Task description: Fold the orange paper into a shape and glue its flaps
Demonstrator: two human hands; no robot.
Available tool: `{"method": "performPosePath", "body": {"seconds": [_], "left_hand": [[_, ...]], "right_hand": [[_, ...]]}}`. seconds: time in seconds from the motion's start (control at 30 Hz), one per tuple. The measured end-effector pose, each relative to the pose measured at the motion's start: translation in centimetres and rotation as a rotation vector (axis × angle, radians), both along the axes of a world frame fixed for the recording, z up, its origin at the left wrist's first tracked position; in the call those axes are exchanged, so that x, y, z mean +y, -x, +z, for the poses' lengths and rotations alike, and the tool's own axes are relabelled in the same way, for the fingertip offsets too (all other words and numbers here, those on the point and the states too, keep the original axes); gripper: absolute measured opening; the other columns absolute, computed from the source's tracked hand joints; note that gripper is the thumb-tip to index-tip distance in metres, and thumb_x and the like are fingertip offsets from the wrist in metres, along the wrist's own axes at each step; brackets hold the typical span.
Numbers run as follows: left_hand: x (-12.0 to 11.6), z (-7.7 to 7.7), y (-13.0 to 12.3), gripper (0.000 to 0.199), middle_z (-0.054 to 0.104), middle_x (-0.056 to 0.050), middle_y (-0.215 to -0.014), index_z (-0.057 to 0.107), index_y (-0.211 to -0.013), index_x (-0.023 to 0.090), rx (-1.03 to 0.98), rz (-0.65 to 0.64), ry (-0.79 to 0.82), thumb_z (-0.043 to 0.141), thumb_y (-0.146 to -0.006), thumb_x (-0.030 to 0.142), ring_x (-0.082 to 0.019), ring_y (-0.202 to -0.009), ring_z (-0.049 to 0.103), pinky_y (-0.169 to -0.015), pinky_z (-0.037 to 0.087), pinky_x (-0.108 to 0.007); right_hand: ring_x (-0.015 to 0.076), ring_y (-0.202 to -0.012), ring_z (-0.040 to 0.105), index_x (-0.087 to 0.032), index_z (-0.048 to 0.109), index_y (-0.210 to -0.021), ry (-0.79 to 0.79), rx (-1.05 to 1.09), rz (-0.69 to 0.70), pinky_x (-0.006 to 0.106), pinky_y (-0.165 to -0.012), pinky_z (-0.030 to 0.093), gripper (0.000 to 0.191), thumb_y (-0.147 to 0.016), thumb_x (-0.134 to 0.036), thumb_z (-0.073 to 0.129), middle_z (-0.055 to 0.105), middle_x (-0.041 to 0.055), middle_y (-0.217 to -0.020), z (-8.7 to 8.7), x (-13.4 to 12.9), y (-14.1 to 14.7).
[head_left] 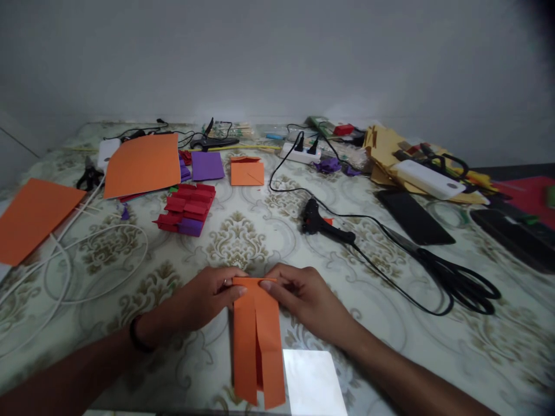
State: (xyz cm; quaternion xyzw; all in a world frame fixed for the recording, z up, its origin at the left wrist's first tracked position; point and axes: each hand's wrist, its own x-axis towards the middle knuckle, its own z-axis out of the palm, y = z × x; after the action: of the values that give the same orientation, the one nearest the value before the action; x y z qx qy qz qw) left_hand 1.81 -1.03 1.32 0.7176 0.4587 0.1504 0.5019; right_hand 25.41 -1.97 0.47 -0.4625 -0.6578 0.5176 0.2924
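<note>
A patterned tablecloth [243, 231] covers the table, and it is crowded toward the far edge. A black glue gun [323, 224] lies just beyond the hands, a little to the right, its black cord [390, 277] trailing forward past the right wrist and looping round to the black scissors [451, 277] farther right. Behind the scissors sits a dark phone [411, 216], then a white power bank [427, 179] resting on a heap of yellow paper [385, 150]. A white power strip [301, 153] with plugs in it stands near the back wall. To the left lie a stack of folded red and purple pieces [186, 211], a purple square [207, 165], a small folded orange square [247, 171], a large orange sheet [141, 164] and another orange sheet [32, 216] at the far left edge. White cables [99, 260] coil over the cloth on the left. A pale rectangle [312, 381] (whether it is a white card or only glare cannot be told) lies just right of the near end of the paper.

Nothing lies between the hands and the work. The folded orange paper strip [256, 341] lies flat on the cloth directly in front of the person, its long flaps running toward the camera and its far end folded over. The left hand [203, 300] pinches that folded far edge from the left, fingertips on the paper; a dark band circles its wrist. The right hand [303, 294] grips the same edge from the right, thumb and fingers closed on the fold, so the strip's top sits between both hands.
</note>
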Motion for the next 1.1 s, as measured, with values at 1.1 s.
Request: {"method": "performPosePath", "body": {"seconds": [1.1], "left_hand": [[0.8,-0.2,0.5,0.020,0.051,0.005,-0.070,0.063,-0.081,0.017,-0.008,0.012,0.125,0.069,-0.082,0.036,-0.012,-0.063,0.042,-0.056,0.031,-0.023]], "right_hand": [[0.0128,-0.057,0.062,-0.017,0.068,-0.078,0.240,-0.005,0.298,0.023,-0.056,0.045,0.041,-0.102,-0.048,0.057,0.067,0.0018,-0.064,-0.2,-0.1,-0.4]]}}
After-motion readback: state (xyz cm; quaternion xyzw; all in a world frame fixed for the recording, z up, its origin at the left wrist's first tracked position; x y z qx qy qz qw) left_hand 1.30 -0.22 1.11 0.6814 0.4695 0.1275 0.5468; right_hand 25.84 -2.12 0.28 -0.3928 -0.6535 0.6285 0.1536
